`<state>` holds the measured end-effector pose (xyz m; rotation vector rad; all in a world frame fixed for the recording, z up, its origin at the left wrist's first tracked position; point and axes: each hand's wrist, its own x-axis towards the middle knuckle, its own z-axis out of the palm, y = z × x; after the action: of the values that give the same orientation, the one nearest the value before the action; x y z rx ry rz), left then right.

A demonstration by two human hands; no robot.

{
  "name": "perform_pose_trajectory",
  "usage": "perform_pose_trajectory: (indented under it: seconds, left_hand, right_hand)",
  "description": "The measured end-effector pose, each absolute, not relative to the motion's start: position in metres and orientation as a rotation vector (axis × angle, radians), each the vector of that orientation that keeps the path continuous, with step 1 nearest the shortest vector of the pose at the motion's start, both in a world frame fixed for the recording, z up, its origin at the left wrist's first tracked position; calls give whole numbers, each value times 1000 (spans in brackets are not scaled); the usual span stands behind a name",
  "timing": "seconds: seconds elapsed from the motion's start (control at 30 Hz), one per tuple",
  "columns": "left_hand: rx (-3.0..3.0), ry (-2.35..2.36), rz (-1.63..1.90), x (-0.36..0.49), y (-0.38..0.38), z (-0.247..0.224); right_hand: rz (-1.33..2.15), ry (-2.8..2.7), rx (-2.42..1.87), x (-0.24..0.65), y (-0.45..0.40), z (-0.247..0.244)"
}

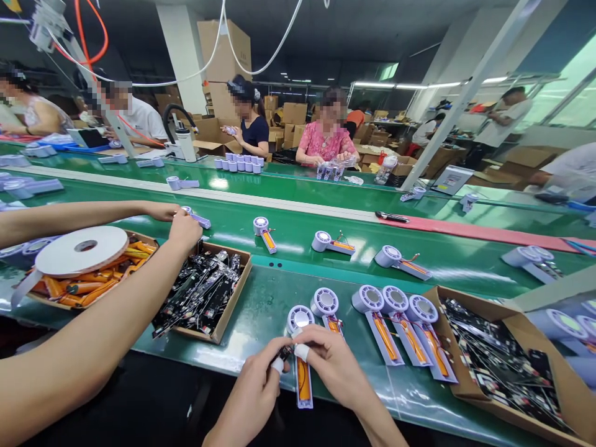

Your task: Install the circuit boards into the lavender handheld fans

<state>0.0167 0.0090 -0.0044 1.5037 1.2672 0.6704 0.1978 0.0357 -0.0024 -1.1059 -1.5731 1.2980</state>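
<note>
In front of me a lavender handheld fan point(300, 318) lies on the bench, its handle pointing at me and an orange battery point(304, 380) showing in the handle. My left hand point(257, 382), left of the fan's neck, is closed on a small black circuit board point(282, 354). Over the fan's neck, my right hand point(333, 365) pinches with thumb and forefinger; what sits between the fingertips is hidden. White covers wrap some fingertips. Just behind my right hand lies another fan point(325, 302), partly covered by it.
Several fans with batteries point(395, 299) lie to the right, beside a cardboard box of circuit boards point(505, 363). Another such box point(223, 329) stands left. A co-worker's arms point(107, 310) reach across a tape roll point(84, 249). Fans point(326, 241) sit on the green conveyor point(233, 217).
</note>
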Motion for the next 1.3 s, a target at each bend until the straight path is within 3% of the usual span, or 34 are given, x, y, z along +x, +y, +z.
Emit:
perform_pose_trajectory:
  seconds: [0.33,0.7,1.07,1.3]
  left_hand:
    - [1314,1331,810,19,10,-5]
    - [1908,1441,831,21,-2,-10]
    - [1617,1352,859,22,2,3]
    - [1941,1363,941,19,1,-8]
  right_hand:
    - [975,-1906,-1336,195,34,11]
    - [473,-2323,-1445,184,29,22]
    - [630,-2113,-1272,188,27,0]
    - [693,-2047,-1350,186,25,4]
